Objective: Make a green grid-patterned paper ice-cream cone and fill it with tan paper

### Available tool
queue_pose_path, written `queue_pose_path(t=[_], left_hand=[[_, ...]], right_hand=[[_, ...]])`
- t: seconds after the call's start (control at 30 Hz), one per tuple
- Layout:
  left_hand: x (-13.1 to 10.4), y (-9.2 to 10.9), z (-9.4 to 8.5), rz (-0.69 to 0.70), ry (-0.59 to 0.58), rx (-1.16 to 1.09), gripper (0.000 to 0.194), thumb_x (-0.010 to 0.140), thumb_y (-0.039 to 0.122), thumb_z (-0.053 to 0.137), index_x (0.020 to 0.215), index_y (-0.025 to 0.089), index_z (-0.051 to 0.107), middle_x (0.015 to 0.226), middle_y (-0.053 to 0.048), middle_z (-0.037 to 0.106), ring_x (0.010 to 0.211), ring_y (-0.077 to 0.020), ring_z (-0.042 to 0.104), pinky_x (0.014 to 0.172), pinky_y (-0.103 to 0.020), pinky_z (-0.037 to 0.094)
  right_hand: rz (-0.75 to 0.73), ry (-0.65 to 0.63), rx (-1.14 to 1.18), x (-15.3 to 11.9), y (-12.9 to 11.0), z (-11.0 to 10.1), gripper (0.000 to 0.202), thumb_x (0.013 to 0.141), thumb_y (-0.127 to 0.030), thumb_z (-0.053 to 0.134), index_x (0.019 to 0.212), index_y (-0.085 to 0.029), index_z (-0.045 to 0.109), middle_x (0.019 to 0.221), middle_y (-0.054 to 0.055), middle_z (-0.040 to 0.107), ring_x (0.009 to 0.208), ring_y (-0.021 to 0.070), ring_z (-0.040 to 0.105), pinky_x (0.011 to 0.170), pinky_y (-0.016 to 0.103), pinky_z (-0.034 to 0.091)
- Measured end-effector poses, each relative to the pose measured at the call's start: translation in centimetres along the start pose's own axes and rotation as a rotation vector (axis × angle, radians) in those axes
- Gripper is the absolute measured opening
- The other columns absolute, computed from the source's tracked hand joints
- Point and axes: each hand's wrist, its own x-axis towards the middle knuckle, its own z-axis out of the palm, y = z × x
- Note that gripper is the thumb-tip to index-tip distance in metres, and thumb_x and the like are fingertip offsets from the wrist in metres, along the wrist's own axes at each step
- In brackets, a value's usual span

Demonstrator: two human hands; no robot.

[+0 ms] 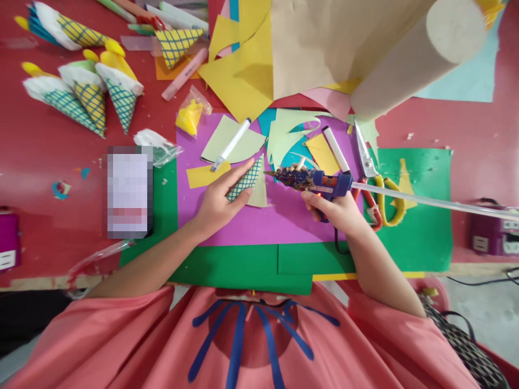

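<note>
My left hand holds a small pale green paper cone with a dark crisscross pattern between thumb and fingers. My right hand grips a blue hot glue gun, whose nozzle points left, close to the cone's tip. A long clear glue stick sticks out from the gun's back. Under both hands lies a purple sheet. A pale green paper piece shows behind the cone. Whether nozzle and cone touch, I cannot tell.
Scissors and a white marker lie just beyond the glue gun. Another marker rests on green paper. Finished-looking cones lie at the upper left, above a blurred phone. A large paper roll lies at the upper right.
</note>
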Motion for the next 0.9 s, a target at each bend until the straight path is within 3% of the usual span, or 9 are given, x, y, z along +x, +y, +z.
queue_pose_path(t=[0.63,0.9], left_hand=[[0.17,-0.06,-0.55,-0.046,0.056,0.046,0.051,0.089,0.037,0.06,0.137,0.027,0.05,0.14,-0.004,0.056,0.126,-0.0218,0.056,0.109,-0.037,0.045],[0.32,-0.12,-0.7,-0.057,0.063,0.075,0.051,0.089,0.041,0.058,0.137,0.026,0.05,0.141,-0.005,0.054,0.127,-0.0237,0.054,0.109,-0.039,0.045]], right_hand=[[0.045,-0.037,-0.04,-0.01,0.16,0.39,0.032,0.08,-0.046,0.068,0.069,-0.019,0.057,0.045,-0.004,0.052,0.038,0.0088,0.048,0.039,0.022,0.039],[0.06,-0.045,-0.067,-0.05,0.43,0.34,0.032,0.078,-0.048,0.07,0.079,-0.017,0.062,0.046,-0.005,0.053,0.039,0.0091,0.049,0.04,0.021,0.039]])
